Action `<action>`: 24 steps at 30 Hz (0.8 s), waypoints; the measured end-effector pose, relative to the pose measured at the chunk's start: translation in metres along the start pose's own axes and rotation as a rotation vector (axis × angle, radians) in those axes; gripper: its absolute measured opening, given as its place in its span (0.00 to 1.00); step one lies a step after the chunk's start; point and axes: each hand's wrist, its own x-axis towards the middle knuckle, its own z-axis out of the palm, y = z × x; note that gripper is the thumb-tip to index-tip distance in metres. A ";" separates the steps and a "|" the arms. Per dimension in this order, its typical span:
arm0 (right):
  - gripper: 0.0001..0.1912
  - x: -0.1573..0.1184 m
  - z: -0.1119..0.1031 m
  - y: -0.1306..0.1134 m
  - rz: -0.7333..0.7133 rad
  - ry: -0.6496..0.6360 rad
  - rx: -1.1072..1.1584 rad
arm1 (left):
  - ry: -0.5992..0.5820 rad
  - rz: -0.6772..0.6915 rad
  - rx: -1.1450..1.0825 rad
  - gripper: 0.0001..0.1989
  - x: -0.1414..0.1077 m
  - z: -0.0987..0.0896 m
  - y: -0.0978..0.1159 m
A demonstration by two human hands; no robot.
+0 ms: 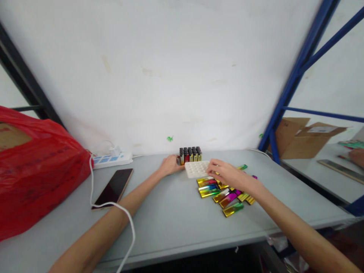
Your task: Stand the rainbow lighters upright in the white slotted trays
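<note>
Centrally, the left hand, fingers extended together, touches the end of the block of upright black-topped lighters by the wall. The right hand, fingers curled, meets the right edge of the white gridded tray, just before that block; whether they pinch it, I cannot tell. Loose metallic lighters lie nearby.

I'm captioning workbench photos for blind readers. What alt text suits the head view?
Two bare hands at a gray table: the left hand beside packed upright lighters, the right hand at the right edge of a white tray. Colorful loose lighters lie nearer the viewer. A phone and red bag are at left.
</note>
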 end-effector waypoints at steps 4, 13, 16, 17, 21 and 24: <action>0.09 0.030 0.021 -0.015 -0.023 -0.104 -0.104 | -0.020 0.022 -0.054 0.43 0.002 -0.009 -0.010; 0.16 0.045 0.033 0.007 0.057 -0.006 0.057 | -0.057 0.066 -0.138 0.44 -0.067 -0.040 -0.024; 0.15 0.034 0.032 0.035 0.284 0.114 -0.050 | -0.069 0.152 -0.083 0.43 -0.081 -0.033 -0.010; 0.15 0.030 0.034 0.042 0.346 0.115 -0.086 | -0.062 0.168 -0.074 0.41 -0.083 -0.030 -0.005; 0.23 0.020 0.047 0.057 0.505 0.036 -0.146 | -0.023 0.197 -0.077 0.32 -0.084 -0.020 0.004; 0.20 0.019 0.054 0.057 0.519 -0.004 -0.141 | -0.023 0.221 -0.094 0.31 -0.086 -0.020 0.001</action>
